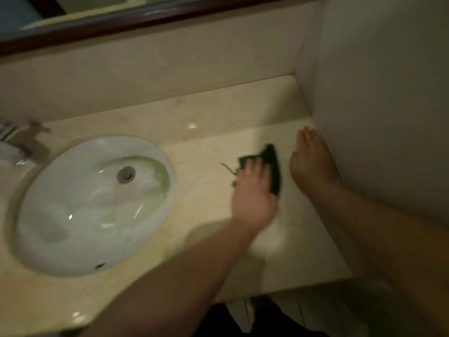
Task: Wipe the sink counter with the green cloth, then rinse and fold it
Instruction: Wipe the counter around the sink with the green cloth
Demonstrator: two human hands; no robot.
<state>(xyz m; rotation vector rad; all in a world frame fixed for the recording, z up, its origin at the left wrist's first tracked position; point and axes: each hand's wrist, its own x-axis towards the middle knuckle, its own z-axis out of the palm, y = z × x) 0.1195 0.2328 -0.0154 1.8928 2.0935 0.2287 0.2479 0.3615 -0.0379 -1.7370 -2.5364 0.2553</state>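
Note:
The dark green cloth (273, 166) lies on the cream stone counter (213, 142), to the right of the sink. My left hand (254, 194) presses flat on the cloth, covering most of it; a dark corner and a loose thread stick out. My right hand (311, 164) rests flat on the counter beside the right wall, fingers together and pointing away from me, holding nothing. A narrow gap of bare counter separates it from the cloth. The frame is blurred.
A white oval sink (60, 227) with a metal drain (125, 174) is set in the counter at left. A tap (26, 139) stands at the far left. A wall (388, 105) bounds the counter on the right, a backsplash and mirror frame (121, 23) behind.

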